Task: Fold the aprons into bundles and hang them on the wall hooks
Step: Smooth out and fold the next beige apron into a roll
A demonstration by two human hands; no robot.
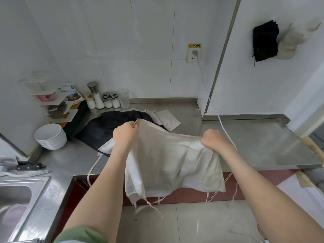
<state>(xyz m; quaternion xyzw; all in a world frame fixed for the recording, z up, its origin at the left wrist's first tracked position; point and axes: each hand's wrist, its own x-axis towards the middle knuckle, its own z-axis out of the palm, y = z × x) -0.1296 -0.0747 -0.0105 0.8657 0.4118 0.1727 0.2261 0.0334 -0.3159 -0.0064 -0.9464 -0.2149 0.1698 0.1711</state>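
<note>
Cream cloth apron (168,163), its top edge pinched by left hand (125,135) and right hand (213,139), was not yet bundled; black cloth bundle (264,42) already hung at two o'clock.

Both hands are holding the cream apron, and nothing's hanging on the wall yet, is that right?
Not quite: the head view shows a black bundle and a cream bundle already hanging on the wall. The left hand and right hand do both grip the cream apron.

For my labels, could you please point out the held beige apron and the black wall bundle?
beige apron (171,160), head view: middle of the hanging cloth
black bundle (264,41), head view: centre of the folded fabric
</note>
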